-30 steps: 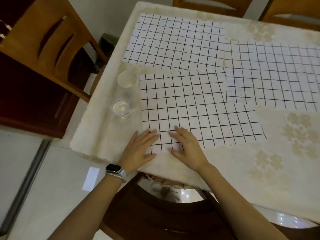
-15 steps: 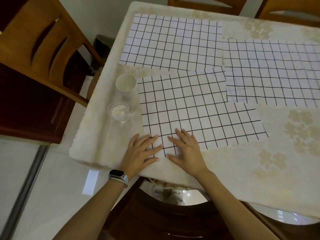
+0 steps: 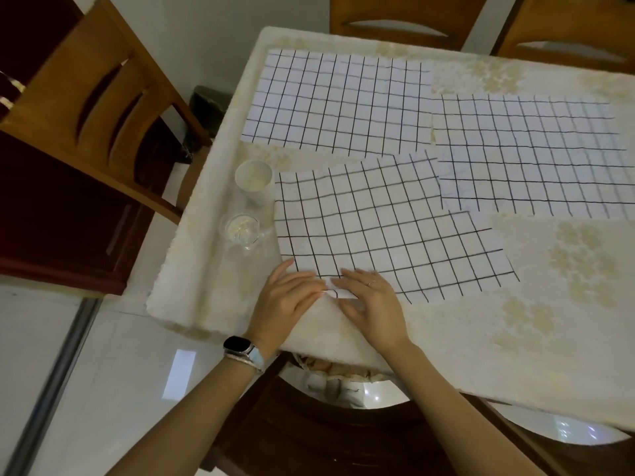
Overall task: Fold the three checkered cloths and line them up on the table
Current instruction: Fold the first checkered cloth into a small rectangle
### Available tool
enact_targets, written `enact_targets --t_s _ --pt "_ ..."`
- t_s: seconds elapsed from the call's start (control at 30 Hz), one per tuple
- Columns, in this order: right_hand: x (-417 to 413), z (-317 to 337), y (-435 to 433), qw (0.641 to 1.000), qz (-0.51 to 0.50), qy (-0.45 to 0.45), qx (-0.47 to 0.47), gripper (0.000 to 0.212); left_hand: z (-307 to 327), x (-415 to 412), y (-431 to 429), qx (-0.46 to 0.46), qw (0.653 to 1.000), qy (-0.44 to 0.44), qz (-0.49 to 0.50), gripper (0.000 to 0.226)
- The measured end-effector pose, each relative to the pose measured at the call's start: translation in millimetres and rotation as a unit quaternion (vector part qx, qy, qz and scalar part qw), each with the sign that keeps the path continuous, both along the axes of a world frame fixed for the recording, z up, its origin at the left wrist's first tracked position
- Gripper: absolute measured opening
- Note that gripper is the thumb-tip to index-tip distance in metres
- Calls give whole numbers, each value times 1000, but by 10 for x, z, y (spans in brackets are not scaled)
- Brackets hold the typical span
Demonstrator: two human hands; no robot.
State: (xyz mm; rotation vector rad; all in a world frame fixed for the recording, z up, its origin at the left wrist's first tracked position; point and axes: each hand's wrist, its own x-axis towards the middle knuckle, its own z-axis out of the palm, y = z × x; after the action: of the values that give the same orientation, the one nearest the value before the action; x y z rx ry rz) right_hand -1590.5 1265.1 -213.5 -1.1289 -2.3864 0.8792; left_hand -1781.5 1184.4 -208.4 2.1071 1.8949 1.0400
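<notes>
Three white cloths with black checks lie flat on the table [image 3: 446, 338]. The near cloth [image 3: 385, 231] overlaps the far-left cloth [image 3: 340, 101] and the right cloth [image 3: 529, 156] a little. My left hand [image 3: 288, 298] and my right hand [image 3: 376, 302] meet at the near cloth's near-left corner. That corner curls up slightly between their fingertips. My left fingers are pressed together on it. My right fingers lie over the near edge, thumb at the hem.
A white cup [image 3: 253, 178] and a clear glass [image 3: 242, 230] stand just left of the near cloth, close to the table's left edge. Wooden chairs surround the table: one at the left [image 3: 96, 108], two at the far side, one under my arms.
Both hands slid back from lying flat on the cloth to its near-left corner. The fingers closed together and the corner lifted a little. The cloths have not shifted.
</notes>
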Motion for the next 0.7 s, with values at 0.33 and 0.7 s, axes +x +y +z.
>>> enact_targets --t_s 0.33,0.7 --pt "456 773 151 977 -65 179 -93 43 630 -157 285 -34 997 -56 30 46" --pt "1248 1049 111 952 -155 248 -87 43 668 -188 695 -68 994 -66 49 15"
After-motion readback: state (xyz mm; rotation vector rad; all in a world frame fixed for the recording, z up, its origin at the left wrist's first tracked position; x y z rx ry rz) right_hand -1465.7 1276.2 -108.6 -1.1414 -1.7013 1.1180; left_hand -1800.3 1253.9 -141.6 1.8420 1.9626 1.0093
